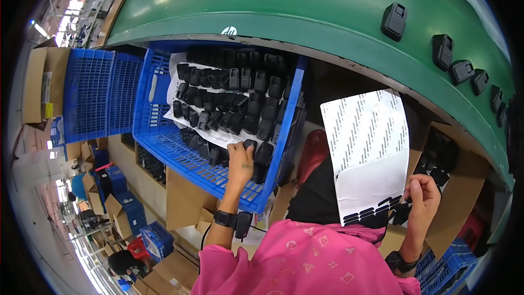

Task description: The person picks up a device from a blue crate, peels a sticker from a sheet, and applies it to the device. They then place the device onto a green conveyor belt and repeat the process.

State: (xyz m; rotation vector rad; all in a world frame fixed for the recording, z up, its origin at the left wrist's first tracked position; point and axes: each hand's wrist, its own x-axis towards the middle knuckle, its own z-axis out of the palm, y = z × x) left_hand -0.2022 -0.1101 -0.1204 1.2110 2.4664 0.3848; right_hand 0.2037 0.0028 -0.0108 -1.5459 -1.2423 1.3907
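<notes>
My left hand reaches into a blue plastic crate, thumb and fingers closed around a small black plastic charger-like block. Rows of similar black blocks stand there on white paper. Across my lap lies a white backing sheet with repeated print, its lower part folded over or plain. Black stick-on strips line its lower edge. Beside that edge, my right hand has its thumb and fingers pinched together; what lies between the tips is too small to make out.
Several black blocks are spread along the green worktable. An open cardboard box with black pieces stands at my right, near another blue crate. More blue crates and cartons fill the left, where another person is seen.
</notes>
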